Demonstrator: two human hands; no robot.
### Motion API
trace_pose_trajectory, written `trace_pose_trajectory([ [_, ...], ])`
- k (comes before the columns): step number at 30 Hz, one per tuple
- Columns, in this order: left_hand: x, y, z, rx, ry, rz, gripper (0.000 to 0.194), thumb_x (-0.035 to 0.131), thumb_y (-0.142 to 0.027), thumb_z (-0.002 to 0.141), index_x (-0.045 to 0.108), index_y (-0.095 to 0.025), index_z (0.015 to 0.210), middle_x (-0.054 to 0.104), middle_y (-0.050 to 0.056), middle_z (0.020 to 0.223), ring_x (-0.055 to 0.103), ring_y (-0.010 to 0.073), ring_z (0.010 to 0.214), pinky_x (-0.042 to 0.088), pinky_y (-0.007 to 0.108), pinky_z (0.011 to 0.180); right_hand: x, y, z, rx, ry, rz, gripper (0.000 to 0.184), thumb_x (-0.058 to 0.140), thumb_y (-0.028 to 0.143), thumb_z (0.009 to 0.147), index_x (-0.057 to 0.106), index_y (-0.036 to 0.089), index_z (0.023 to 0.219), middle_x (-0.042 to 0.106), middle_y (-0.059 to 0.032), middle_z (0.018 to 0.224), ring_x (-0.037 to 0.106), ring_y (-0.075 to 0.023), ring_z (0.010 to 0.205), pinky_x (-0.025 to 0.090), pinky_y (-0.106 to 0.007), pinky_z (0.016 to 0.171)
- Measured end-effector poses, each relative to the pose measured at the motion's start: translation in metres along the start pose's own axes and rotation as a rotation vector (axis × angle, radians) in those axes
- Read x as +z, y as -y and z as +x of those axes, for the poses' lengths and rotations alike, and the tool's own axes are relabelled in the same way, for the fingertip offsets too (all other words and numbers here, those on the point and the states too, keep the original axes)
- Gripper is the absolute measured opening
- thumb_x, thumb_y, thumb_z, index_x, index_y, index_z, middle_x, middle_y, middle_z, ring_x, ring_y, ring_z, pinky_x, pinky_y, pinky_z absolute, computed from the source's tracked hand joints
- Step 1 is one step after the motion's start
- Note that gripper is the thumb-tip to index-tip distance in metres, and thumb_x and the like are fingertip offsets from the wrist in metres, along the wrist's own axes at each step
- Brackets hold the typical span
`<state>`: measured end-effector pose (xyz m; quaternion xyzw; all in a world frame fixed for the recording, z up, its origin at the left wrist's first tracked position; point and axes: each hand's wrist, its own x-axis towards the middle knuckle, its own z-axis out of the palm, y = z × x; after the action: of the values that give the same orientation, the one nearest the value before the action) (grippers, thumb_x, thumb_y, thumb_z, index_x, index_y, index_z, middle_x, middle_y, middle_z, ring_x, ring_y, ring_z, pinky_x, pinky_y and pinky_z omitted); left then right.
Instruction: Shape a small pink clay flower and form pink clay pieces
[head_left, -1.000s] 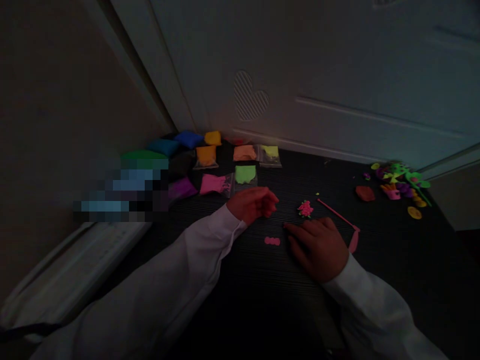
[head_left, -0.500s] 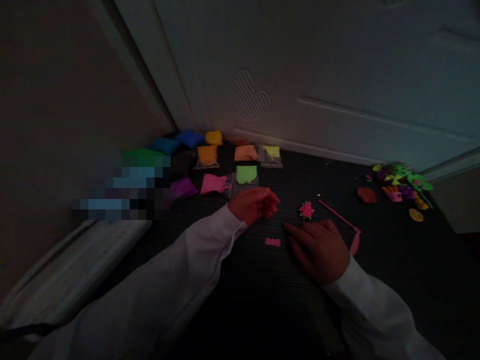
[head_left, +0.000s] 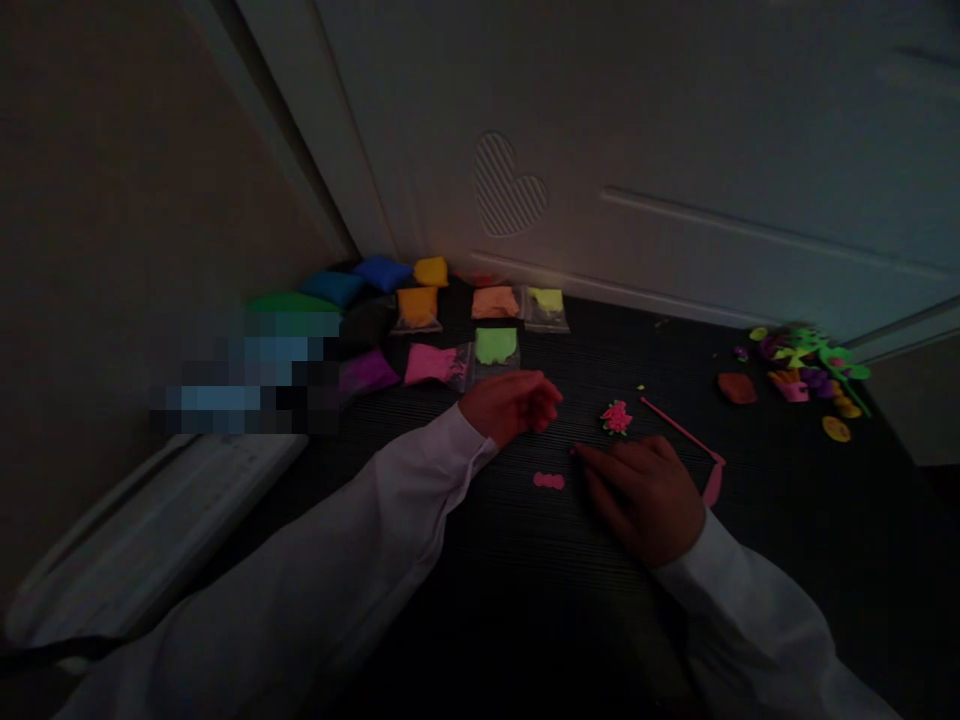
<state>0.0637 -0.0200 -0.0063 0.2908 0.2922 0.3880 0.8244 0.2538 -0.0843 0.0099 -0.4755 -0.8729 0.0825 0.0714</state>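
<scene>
My left hand (head_left: 514, 405) rests on its side on the dark table, its fingers curled inward. Whatever the curled fingers may hold is hidden. My right hand (head_left: 649, 495) lies palm down with the index finger stretched out, its tip on the table by a tiny pinkish speck (head_left: 574, 452). Between the hands lies a flat pink clay strip (head_left: 549, 481) of joined round discs. Just beyond my right hand sits a pink clay flower (head_left: 617, 417) with green edges. A thin pink stick tool (head_left: 682, 430) with a flat blade end lies to its right.
Bags of coloured clay, such as a green bag (head_left: 496, 346) and a pink bag (head_left: 431, 364), line the back left. A reddish-brown lump (head_left: 736, 388) and colourful clay flowers (head_left: 814, 370) lie at right. A white panel (head_left: 675, 130) closes the back; a long white case (head_left: 165, 535) lies left.
The whole view has shifted slightly. Both hands keep nearly the same pose and place on the table; the pink strip and flower have not moved visibly.
</scene>
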Motion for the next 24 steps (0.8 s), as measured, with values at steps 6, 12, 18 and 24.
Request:
trace_pose_trajectory([
  [6, 0.0, 0.0002, 0.0002, 0.004, 0.012, 0.019, 0.027, 0.056, -0.036, 0.063, 0.059, -0.01, 0.066, 0.058, 0.003, 0.054, 0.051, 0.0091, 0.051, 0.035, 0.023, 0.052, 0.0009, 0.0013, -0.0001, -0.026, 0.019, -0.029, 0.032, 0.036, 0.028, 0.08, 0.05, 0.023, 0.108, 0.056, -0.001, 0.07, 0.048, -0.0133, 0.067, 0.025, -0.032, 0.069],
  [12, 0.0009, -0.0006, -0.0009, 0.01, -0.004, 0.019, 0.028, 0.058, -0.038, 0.061, 0.059, -0.01, 0.066, 0.058, 0.003, 0.055, 0.051, 0.0092, 0.052, 0.036, 0.023, 0.053, 0.0016, 0.0023, 0.0009, -0.041, 0.05, -0.081, 0.032, 0.036, 0.027, 0.079, 0.049, 0.023, 0.109, 0.057, 0.0, 0.068, 0.048, -0.0132, 0.065, 0.025, -0.032, 0.068],
  [18, -0.0004, 0.0001, -0.0001, 0.006, 0.013, 0.022, 0.028, 0.057, -0.038, 0.061, 0.059, -0.01, 0.067, 0.058, 0.002, 0.055, 0.051, 0.0092, 0.053, 0.036, 0.023, 0.053, -0.001, 0.0042, -0.0009, -0.045, 0.09, -0.125, 0.034, 0.036, 0.028, 0.079, 0.048, 0.022, 0.11, 0.059, -0.0006, 0.067, 0.049, -0.0138, 0.065, 0.024, -0.032, 0.068],
  [24, 0.0, 0.0004, -0.0001, 0.018, 0.015, 0.031, 0.028, 0.056, -0.038, 0.063, 0.059, -0.01, 0.067, 0.057, 0.002, 0.055, 0.051, 0.0094, 0.053, 0.035, 0.024, 0.053, -0.001, 0.0052, -0.0005, -0.046, 0.07, -0.167, 0.034, 0.036, 0.029, 0.079, 0.048, 0.023, 0.11, 0.061, -0.0003, 0.066, 0.048, -0.0134, 0.062, 0.024, -0.031, 0.066],
])
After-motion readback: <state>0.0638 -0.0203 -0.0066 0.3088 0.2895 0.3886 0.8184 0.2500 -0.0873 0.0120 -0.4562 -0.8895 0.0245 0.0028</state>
